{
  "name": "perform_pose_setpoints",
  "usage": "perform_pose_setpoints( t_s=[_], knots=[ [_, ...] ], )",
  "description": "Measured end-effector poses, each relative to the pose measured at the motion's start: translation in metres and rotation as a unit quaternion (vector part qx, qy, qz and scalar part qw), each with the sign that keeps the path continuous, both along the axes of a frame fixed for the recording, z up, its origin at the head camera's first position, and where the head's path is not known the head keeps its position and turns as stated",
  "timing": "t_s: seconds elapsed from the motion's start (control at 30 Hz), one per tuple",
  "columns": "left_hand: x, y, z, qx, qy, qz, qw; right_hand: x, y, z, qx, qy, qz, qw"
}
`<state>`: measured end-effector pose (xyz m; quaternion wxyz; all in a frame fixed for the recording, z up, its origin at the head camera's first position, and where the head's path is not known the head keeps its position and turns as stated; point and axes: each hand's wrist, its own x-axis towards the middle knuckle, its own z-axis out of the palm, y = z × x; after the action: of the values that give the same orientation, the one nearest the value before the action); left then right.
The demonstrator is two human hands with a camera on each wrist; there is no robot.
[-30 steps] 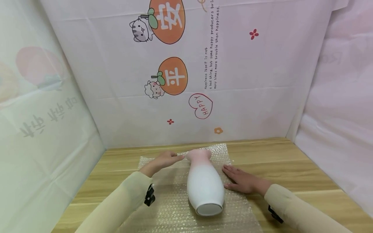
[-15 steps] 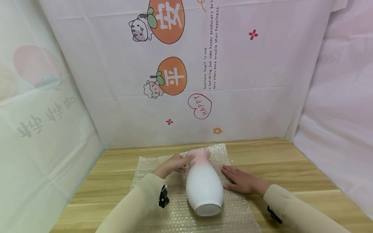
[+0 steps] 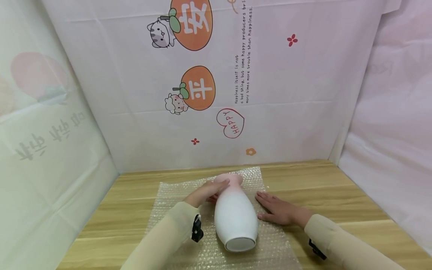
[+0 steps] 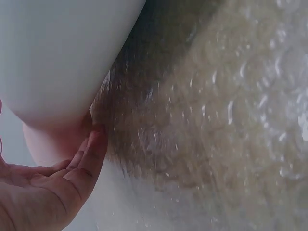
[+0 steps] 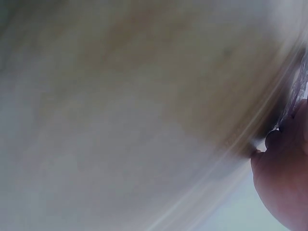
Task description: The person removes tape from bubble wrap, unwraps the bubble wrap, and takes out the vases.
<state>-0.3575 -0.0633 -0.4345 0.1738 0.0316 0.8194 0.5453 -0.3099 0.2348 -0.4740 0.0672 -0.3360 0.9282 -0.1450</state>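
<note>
A vase (image 3: 236, 217), white with a pink neck, lies on its side on a sheet of bubble wrap (image 3: 273, 243). Its base faces the near side and its mouth points to the back. My left hand (image 3: 207, 192) grips the pink neck from the left, thumb on top; in the left wrist view its fingers (image 4: 89, 161) reach in low between neck and wrap. With fingers straight, my right hand (image 3: 279, 210) rests flat on the wrap's right edge, just apart from the vase. The right wrist view shows little beyond part of that hand (image 5: 284, 178) and the blurred tabletop.
A wood-grain table (image 3: 324, 191) lies under everything. Behind it hangs a printed white cloth (image 3: 280, 123), with more cloth along the left (image 3: 67, 180) and right sides. A small black device (image 3: 197, 228) is strapped on each wrist.
My left hand has come right from beside the vase's mouth and taken hold of its neck. The right hand stays on the wrap, and the vase has not visibly moved.
</note>
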Motion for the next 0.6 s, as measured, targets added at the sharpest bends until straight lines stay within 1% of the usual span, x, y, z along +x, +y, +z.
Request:
perform_pose_setpoints(
  t_s=[0.17,0.27,0.33,0.47,0.5,0.6],
  knots=[
    [0.000,0.008,-0.001,0.002,-0.011,0.007,0.9999,0.000,-0.001,0.000,0.003,0.000,-0.001,1.000],
    [0.001,0.010,0.000,0.025,-0.017,0.004,0.9995,0.000,-0.001,0.000,0.003,-0.002,-0.002,1.000],
    [0.005,0.009,0.001,0.058,-0.032,-0.014,0.9977,0.000,-0.001,0.001,0.001,-0.004,-0.002,1.000],
    [0.015,0.008,0.008,0.103,-0.038,-0.053,0.9925,0.000,-0.001,0.001,0.001,-0.006,-0.003,1.000],
    [0.018,0.008,0.010,0.116,-0.045,-0.059,0.9905,0.000,-0.001,0.001,0.001,-0.006,-0.003,1.000],
    [0.024,0.009,0.015,0.128,-0.037,-0.061,0.9892,0.001,-0.001,0.002,0.001,-0.005,-0.003,1.000]
  ],
)
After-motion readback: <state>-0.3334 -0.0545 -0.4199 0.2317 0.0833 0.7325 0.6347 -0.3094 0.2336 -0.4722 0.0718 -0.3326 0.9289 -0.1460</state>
